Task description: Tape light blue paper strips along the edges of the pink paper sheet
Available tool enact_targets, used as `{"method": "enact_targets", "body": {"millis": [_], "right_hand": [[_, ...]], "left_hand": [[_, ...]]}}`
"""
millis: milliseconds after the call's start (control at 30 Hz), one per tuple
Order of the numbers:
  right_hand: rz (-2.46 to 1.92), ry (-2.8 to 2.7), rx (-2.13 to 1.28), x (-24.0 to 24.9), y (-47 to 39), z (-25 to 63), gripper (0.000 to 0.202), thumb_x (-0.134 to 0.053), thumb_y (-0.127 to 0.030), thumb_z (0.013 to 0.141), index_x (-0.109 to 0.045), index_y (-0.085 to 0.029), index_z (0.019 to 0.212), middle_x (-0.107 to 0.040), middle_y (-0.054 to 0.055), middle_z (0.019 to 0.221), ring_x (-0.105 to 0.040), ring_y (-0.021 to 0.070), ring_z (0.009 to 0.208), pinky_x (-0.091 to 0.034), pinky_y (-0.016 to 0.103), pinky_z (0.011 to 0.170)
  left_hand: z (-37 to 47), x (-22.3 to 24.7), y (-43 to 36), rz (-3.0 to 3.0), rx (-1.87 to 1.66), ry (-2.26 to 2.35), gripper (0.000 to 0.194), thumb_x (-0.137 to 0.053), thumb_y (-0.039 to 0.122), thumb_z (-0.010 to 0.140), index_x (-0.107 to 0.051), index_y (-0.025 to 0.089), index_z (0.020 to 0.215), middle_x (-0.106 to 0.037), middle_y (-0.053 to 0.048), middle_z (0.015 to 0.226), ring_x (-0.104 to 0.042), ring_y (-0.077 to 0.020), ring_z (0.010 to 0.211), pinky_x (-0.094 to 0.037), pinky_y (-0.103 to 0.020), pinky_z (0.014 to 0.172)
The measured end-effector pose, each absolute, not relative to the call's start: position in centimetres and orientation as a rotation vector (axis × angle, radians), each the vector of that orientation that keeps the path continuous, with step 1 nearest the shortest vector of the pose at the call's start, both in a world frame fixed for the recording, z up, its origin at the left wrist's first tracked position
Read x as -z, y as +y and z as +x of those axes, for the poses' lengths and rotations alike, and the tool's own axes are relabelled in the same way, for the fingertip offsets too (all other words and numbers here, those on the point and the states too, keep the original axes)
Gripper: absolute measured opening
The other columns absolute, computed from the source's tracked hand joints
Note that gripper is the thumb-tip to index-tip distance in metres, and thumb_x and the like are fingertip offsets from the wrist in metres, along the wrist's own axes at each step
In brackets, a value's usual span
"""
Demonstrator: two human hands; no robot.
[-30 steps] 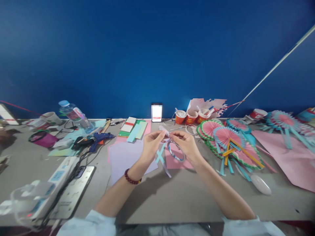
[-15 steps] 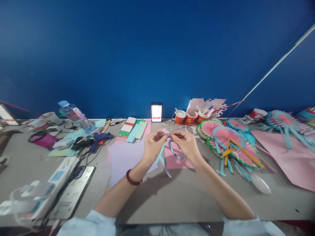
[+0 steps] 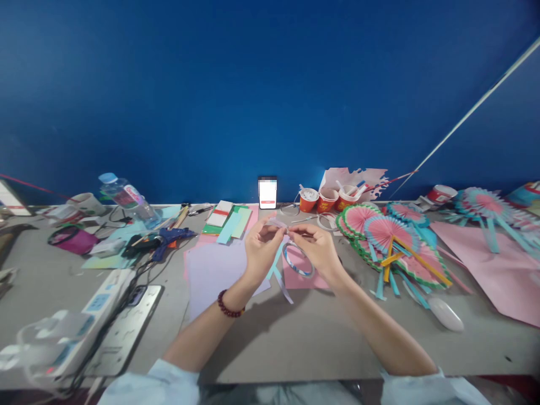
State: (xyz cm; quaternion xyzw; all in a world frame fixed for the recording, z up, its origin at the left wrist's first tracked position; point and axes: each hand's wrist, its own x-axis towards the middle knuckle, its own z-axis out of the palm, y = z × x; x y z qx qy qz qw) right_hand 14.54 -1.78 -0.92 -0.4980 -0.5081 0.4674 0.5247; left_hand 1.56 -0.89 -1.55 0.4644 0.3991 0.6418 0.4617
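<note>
In front of me, my left hand (image 3: 264, 243) is closed in a pinch on a small folded lilac paper strip (image 3: 276, 223). The fingertips of my right hand (image 3: 317, 247) meet those of the left at the strip's end. From the right hand's lower fingers hangs a roll of tape (image 3: 302, 272) with a blue patterned inner ring; the fingers behind it are partly hidden. Below the hands, a light blue paper strip (image 3: 275, 266) and a lilac strip (image 3: 286, 291) lie across lilac sheets (image 3: 215, 270) and a pink sheet (image 3: 318, 281).
At the back stand a lit phone (image 3: 268, 194) and several red paper cups (image 3: 327, 200). Pleated paper fans (image 3: 390, 236) and a white mouse (image 3: 446, 315) are on the right. A power strip (image 3: 95, 315), another phone (image 3: 126, 332), a bottle (image 3: 129, 197) and a blue glue gun (image 3: 171, 239) lie left.
The tape roll has swung slightly left and more of its ring shows. The lilac strip in the left hand has shifted a little left and bends into an arch; both hands stay close together.
</note>
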Motion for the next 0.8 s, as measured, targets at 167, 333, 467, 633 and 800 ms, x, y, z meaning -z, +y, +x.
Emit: {"method": "enact_targets", "body": {"millis": [167, 333, 467, 633, 800], "right_hand": [[-1.175, -1.181, -1.14, 0.9, -1.9, 14.3, 0.032, -0.074, -0.045, 0.065, -0.068, -0.019, 0.084, -0.067, 0.006, 0.078, -0.059, 0.0164, 0.062, -0.043, 0.025, 0.047], [-1.175, -1.166, -1.154, 1.0, -1.8, 14.3, 0.034, -0.075, -0.045, 0.063, -0.067, -0.019, 0.083, -0.066, 0.004, 0.075, -0.057, 0.0135, 0.058, -0.042, 0.023, 0.046], [-1.208, -1.191, -1.14, 1.0, -1.8, 14.3, 0.035, -0.073, -0.045, 0.064, -0.067, -0.018, 0.084, -0.064, 0.003, 0.071, -0.054, 0.0116, 0.055, -0.038, 0.02, 0.041], [-1.197, -1.2, -1.147, 0.9, -1.7, 14.4, 0.036, -0.075, -0.044, 0.063, -0.063, -0.018, 0.086, -0.062, 0.002, 0.07, -0.054, 0.0116, 0.056, -0.038, 0.019, 0.04], [-1.163, -1.197, -1.153, 0.8, -1.5, 14.5, 0.041, -0.076, -0.043, 0.062, -0.061, -0.019, 0.091, -0.062, 0.001, 0.068, -0.056, 0.0133, 0.056, -0.041, 0.022, 0.043]], "left_hand": [[1.5, 1.3, -0.8, 1.148, -1.559, 0.996, 0.046, -0.074, 0.026, 0.067, -0.063, 0.017, 0.111, -0.069, -0.002, 0.073, -0.064, -0.0152, 0.071, -0.052, -0.028, 0.074], [1.1, 1.4, -0.4, 1.198, -1.531, 1.03, 0.043, -0.074, 0.026, 0.066, -0.065, 0.018, 0.107, -0.068, -0.001, 0.071, -0.064, -0.0151, 0.069, -0.051, -0.027, 0.07], [0.7, 1.4, -0.1, 1.275, -1.509, 1.047, 0.036, -0.073, 0.025, 0.067, -0.067, 0.018, 0.102, -0.068, -0.001, 0.071, -0.064, -0.0144, 0.068, -0.05, -0.026, 0.069], [0.4, 1.2, 0.0, 1.28, -1.478, 1.062, 0.04, -0.074, 0.027, 0.065, -0.066, 0.017, 0.103, -0.069, -0.002, 0.07, -0.065, -0.0159, 0.065, -0.051, -0.027, 0.065], [0.3, 0.9, 0.0, 1.246, -1.468, 1.025, 0.04, -0.075, 0.028, 0.064, -0.065, 0.017, 0.102, -0.069, -0.001, 0.07, -0.065, -0.0155, 0.065, -0.051, -0.026, 0.063]]}}
